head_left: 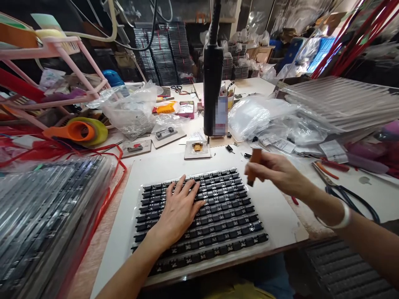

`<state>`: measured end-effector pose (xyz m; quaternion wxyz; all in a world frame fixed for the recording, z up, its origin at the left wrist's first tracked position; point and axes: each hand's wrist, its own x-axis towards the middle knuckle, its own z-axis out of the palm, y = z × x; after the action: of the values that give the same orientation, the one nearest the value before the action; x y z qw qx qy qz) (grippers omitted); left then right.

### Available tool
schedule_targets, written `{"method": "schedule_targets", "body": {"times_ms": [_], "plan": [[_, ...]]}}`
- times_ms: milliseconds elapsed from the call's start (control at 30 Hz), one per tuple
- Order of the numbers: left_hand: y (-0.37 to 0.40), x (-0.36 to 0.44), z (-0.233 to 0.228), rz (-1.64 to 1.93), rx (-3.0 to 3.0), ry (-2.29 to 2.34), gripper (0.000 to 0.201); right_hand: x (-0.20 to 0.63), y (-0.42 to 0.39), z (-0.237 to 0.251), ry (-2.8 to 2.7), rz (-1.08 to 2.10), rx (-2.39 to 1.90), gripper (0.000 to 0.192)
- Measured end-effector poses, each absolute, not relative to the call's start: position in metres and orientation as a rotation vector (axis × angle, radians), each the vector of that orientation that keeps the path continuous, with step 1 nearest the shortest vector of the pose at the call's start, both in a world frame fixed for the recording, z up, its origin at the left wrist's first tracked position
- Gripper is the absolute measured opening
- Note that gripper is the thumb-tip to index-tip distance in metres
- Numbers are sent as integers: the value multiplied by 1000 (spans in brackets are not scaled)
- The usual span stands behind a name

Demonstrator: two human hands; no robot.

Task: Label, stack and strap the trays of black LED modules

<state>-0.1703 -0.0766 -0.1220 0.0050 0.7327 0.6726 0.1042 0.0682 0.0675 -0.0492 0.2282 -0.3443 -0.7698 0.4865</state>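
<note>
Left forearm is reaching in from the bottom edge, left hand (179,209) lying open, palm down, fingers spread on the tray of black parts (224,216). Tray is sitting flat on the white board (280,216), front centre of the bench. Right hand (274,172) is hovering over the tray's far right corner, fingers closed around a small brown block (254,164), gripping it upright. Scissors (343,191) are lying right of that wrist.

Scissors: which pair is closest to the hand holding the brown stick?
The black-handled scissors right beside the right hand's wrist. The other scissors lie far back on the table, behind the plastic bags.
</note>
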Motion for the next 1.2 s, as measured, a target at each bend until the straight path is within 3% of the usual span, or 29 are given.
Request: {"method": "schedule_targets", "body": {"times_ms": [100,233,300,400,567,833,1200], "plan": [[-76,-169,-122,316,2320,2095,43,28,71,-61,-1976,1501,-803,22],[-75,-170,-123,310,2343,2089,44,-1,83,-74,-1861,1730,-639,38],[-75,-171,-123,324,2348,2092,44,-10,88,-80,-1870,1797,-575,36],[-75,-171,-124,340,2348,2085,43,-22,91,-88,-1912,1792,-628,23],[-76,-171,-123,330,2315,2058,44,-40,92,-104,-1893,1740,-710,19],[-76,-169,-120,342,2282,2042,45,-54,86,-114,-1991,1801,-687,60],[-75,-168,-119,272,2264,2045,47,-54,88,-123,-2035,1814,-672,54]]}}
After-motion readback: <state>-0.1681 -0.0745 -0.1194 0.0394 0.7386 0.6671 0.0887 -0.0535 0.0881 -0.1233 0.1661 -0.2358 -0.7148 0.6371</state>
